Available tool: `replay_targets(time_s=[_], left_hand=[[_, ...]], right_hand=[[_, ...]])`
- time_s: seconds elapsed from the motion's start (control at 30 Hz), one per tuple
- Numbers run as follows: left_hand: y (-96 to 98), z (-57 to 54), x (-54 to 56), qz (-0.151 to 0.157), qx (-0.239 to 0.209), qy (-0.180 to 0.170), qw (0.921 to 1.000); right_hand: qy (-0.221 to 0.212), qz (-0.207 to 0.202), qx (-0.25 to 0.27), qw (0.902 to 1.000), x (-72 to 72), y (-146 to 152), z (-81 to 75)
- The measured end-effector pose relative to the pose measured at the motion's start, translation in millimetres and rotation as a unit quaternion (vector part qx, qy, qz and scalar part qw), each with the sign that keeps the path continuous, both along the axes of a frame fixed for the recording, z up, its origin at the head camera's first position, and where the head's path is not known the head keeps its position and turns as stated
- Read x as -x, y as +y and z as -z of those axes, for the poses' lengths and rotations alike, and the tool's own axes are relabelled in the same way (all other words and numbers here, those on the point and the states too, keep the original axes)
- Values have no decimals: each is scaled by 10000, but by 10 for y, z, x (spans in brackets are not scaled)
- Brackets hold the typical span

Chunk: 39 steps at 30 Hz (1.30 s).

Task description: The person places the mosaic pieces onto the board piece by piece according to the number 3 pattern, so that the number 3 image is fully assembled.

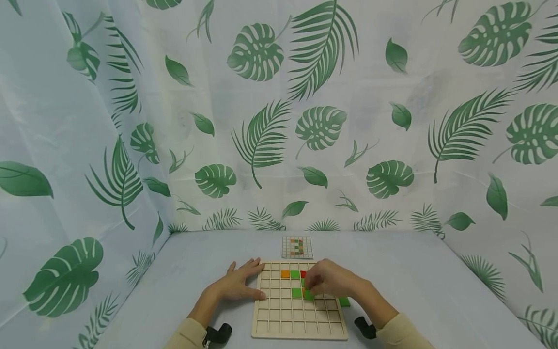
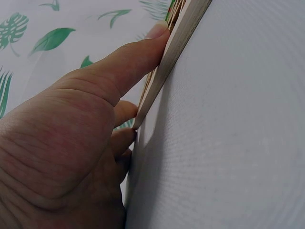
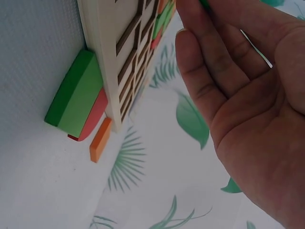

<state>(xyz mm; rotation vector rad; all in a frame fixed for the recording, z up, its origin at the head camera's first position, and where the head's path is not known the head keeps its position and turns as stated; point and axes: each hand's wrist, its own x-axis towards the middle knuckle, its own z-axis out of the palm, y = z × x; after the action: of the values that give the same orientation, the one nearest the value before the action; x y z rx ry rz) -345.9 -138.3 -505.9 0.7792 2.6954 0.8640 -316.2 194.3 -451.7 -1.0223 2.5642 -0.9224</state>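
Note:
A pale wooden grid board lies on the table. My left hand rests at its left edge, thumb and fingers extended; the left wrist view shows the thumb on the rim. Over the upper right cells, my right hand pinches a green tile, mostly hidden by the fingers. An orange tile, a green tile and a partly covered red tile sit in one upper row. Lower down, another green tile lies in a cell, left of the right hand's fingertips.
Behind the board lies a pattern card with small coloured squares. Loose pieces lie by the board's right side: a green block, a red piece and an orange piece. Leaf-printed cloth stands around the table.

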Motion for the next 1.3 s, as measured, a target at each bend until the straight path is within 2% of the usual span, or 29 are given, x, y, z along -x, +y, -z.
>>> replay_targets(time_s=[0.5, 0.77, 1.13, 1.3], left_hand=[[5, 17, -3, -2, 26, 57, 10000], [5, 21, -5, -3, 11, 51, 10000], [10, -1, -16, -3, 13, 53, 10000], [8, -13, -16, -18, 32, 77, 10000]], right_hand=[[-90, -112, -91, 9999, 0, -49, 79], [-326, -125, -37, 9994, -29, -68, 64], [-407, -81, -92, 9991, -69, -87, 41], [-304, -108, -126, 9994, -69, -92, 35]])
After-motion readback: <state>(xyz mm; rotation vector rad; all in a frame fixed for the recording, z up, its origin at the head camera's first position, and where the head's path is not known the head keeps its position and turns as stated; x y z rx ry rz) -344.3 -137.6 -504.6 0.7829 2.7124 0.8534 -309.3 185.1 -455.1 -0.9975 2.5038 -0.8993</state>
